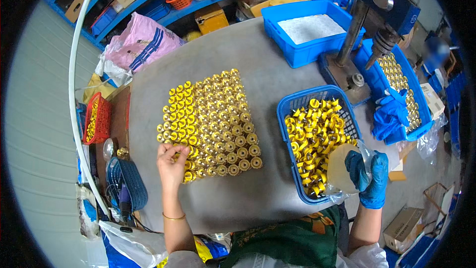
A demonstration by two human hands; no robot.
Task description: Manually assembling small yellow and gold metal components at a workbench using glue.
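Observation:
Rows of brass fittings (228, 119) stand upright in a block on the grey table, and those in the left rows carry yellow tops (181, 114). At the block's near left edge is my bare left hand (171, 163), its thumb and fingers pinched at a yellow-topped brass fitting, partly hidden by the fingertips. My right hand (371, 178), in a blue glove, grips a translucent plastic container (341, 167) with clear film about it. That container is over the right side of a blue basket (281, 141) heaped with yellow parts (312, 139) that have metal pins.
A bench press (354, 34) stands at the back right, beside a blue bin (292, 52) with a whitish sheet inside. Further right, another blue bin (421, 131) holds brass fittings, with blue gloves (390, 114) over its edge. A red basket (101, 131) sits at the left.

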